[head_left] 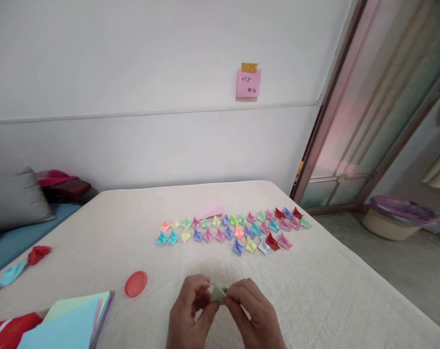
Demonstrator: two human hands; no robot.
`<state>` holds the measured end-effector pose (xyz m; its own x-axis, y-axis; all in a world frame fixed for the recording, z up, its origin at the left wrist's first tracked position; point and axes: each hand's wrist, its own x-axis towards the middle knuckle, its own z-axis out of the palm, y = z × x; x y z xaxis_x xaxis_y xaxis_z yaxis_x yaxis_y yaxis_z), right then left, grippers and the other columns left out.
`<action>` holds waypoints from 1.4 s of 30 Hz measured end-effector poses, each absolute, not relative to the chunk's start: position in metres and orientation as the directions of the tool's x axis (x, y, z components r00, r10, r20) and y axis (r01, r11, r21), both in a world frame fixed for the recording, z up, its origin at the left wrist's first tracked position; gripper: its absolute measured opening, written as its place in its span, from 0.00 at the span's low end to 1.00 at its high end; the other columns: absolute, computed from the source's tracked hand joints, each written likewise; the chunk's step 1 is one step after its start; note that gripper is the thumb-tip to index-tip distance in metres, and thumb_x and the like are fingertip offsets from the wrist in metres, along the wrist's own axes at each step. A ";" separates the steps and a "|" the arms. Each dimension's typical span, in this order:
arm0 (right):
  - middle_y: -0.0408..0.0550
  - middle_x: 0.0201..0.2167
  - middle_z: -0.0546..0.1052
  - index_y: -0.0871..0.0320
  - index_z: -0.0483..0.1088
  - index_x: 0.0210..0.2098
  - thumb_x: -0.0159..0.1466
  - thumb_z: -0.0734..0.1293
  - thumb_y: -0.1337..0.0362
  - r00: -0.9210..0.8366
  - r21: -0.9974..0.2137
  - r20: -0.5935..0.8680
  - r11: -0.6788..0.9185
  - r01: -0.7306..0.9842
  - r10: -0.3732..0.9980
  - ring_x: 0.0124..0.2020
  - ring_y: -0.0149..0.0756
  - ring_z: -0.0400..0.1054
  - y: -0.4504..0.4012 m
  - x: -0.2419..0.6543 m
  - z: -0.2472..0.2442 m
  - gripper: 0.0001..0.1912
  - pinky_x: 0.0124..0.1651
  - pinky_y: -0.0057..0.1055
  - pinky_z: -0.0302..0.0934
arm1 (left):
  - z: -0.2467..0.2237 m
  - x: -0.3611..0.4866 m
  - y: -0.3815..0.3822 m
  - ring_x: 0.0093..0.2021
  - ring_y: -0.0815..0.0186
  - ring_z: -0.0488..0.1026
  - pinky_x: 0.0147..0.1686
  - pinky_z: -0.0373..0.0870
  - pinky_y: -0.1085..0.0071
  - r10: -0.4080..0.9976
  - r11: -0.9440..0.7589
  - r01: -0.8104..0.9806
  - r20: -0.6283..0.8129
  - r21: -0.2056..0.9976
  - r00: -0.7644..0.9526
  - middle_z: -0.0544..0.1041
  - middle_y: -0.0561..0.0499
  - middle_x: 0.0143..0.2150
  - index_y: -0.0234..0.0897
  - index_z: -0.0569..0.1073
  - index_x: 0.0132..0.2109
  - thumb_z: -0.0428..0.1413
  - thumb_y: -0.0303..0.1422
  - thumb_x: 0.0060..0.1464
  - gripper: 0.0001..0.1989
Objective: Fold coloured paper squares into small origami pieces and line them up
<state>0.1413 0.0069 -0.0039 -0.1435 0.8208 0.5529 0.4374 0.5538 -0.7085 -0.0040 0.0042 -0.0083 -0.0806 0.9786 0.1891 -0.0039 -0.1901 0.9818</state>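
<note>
A small folded piece of pale green paper (218, 293) is held between both hands, low in the centre of the head view, above the white table cover. My left hand (191, 310) pinches its left side between thumb and fingers. On its right side, my right hand (254, 310) is closed with thumb and fingertips on the paper's edge. Beyond the hands, several small folded paper boats (207, 235) in many colours stand in rows across the table (132, 213). The fingers hide parts of the green paper.
A red round lid (136, 284) lies left of my hands. Nearer the left corner are a stack of coloured paper (65, 325) and a red item (14, 329). Crumpled red cloth (39, 254) lies at the left edge. A pink note (248, 83) hangs on the wall.
</note>
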 end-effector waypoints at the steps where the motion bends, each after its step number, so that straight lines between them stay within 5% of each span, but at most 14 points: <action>1: 0.44 0.26 0.71 0.54 0.67 0.29 0.65 0.60 0.66 -0.120 -0.752 0.522 0.522 0.403 0.844 0.30 0.34 0.66 0.007 0.142 -0.004 0.09 0.32 0.28 0.61 | -0.009 -0.004 0.004 0.29 0.68 0.70 0.32 0.68 0.75 0.983 -0.163 -0.050 0.157 0.985 -0.093 0.73 0.55 0.27 0.42 0.69 0.47 0.63 0.38 0.46 0.21; 4: 0.44 0.27 0.70 0.54 0.67 0.28 0.65 0.60 0.61 -0.074 -0.890 0.380 0.386 0.241 0.922 0.30 0.35 0.64 0.006 0.144 0.000 0.10 0.34 0.28 0.60 | -0.005 -0.006 0.005 0.26 0.69 0.69 0.28 0.66 0.74 0.995 -0.084 -0.222 0.071 0.971 -0.068 0.75 0.54 0.30 0.44 0.59 0.58 0.64 0.43 0.43 0.36; 9: 0.41 0.22 0.66 0.56 0.67 0.24 0.59 0.65 0.54 -0.137 -0.980 0.078 0.050 -0.194 0.988 0.26 0.34 0.61 0.009 0.147 0.005 0.14 0.32 0.28 0.57 | 0.002 -0.020 0.010 0.25 0.73 0.65 0.22 0.61 0.76 0.991 0.085 -0.369 -0.117 0.926 -0.065 0.75 0.45 0.40 0.36 0.71 0.49 0.52 0.44 0.57 0.19; 14: 0.44 0.22 0.68 0.56 0.66 0.24 0.52 0.70 0.51 -0.253 -0.828 -0.079 -0.204 -0.522 0.964 0.25 0.36 0.63 0.012 0.141 -0.009 0.16 0.32 0.33 0.59 | -0.006 -0.020 0.012 0.29 0.72 0.68 0.28 0.62 0.77 0.970 0.242 -0.522 -0.220 0.818 0.103 0.75 0.49 0.33 0.34 0.77 0.37 0.63 0.34 0.47 0.10; 18: 0.44 0.22 0.68 0.55 0.68 0.25 0.54 0.69 0.51 -0.412 -0.779 -0.042 -0.288 -0.557 0.910 0.26 0.37 0.64 0.014 0.133 -0.016 0.14 0.32 0.34 0.59 | -0.005 -0.013 0.009 0.23 0.74 0.66 0.23 0.60 0.77 0.936 0.342 -0.588 -0.211 0.733 0.282 0.73 0.52 0.27 0.34 0.77 0.34 0.68 0.31 0.39 0.12; 27: 0.43 0.20 0.68 0.59 0.70 0.23 0.56 0.70 0.58 -0.480 -0.694 -0.123 -0.421 -0.584 0.869 0.24 0.31 0.59 0.019 0.129 -0.029 0.12 0.31 0.29 0.52 | -0.006 -0.017 0.010 0.13 0.80 0.54 0.13 0.43 0.79 0.934 0.343 -0.563 -0.211 0.752 0.288 0.69 0.55 0.17 0.32 0.71 0.25 0.68 0.32 0.36 0.13; 34: 0.41 0.17 0.66 0.61 0.69 0.21 0.55 0.72 0.59 -0.477 -0.675 -0.224 -0.489 -0.553 0.850 0.19 0.25 0.55 0.020 0.131 -0.033 0.13 0.23 0.23 0.45 | -0.011 -0.016 0.010 0.13 0.79 0.62 0.12 0.52 0.83 0.908 0.419 -0.677 -0.268 0.605 0.322 0.69 0.57 0.18 0.33 0.72 0.32 0.65 0.23 0.40 0.11; 38: 0.37 0.14 0.62 0.61 0.68 0.21 0.55 0.72 0.60 -0.470 -0.651 -0.245 -0.503 -0.568 0.848 0.13 0.19 0.45 0.017 0.132 -0.024 0.14 0.17 0.22 0.34 | -0.012 -0.019 0.010 0.19 0.77 0.68 0.20 0.64 0.81 0.900 0.435 -0.729 -0.287 0.528 0.328 0.73 0.54 0.26 0.34 0.72 0.41 0.62 0.26 0.47 0.12; 42: 0.33 0.11 0.57 0.62 0.68 0.20 0.55 0.71 0.60 -0.417 -0.631 -0.261 -0.481 -0.609 0.871 0.10 0.17 0.43 0.017 0.134 -0.018 0.14 0.16 0.20 0.34 | -0.013 -0.021 0.011 0.22 0.76 0.69 0.23 0.66 0.79 0.891 0.449 -0.720 -0.330 0.529 0.312 0.74 0.52 0.28 0.33 0.73 0.40 0.61 0.27 0.50 0.09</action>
<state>0.1344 0.0167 -0.0176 -0.4169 0.8705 -0.2615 -0.6089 -0.4811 -0.6307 -0.0212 0.0106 -0.0127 0.3124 0.8907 -0.3303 -0.7200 0.4488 0.5293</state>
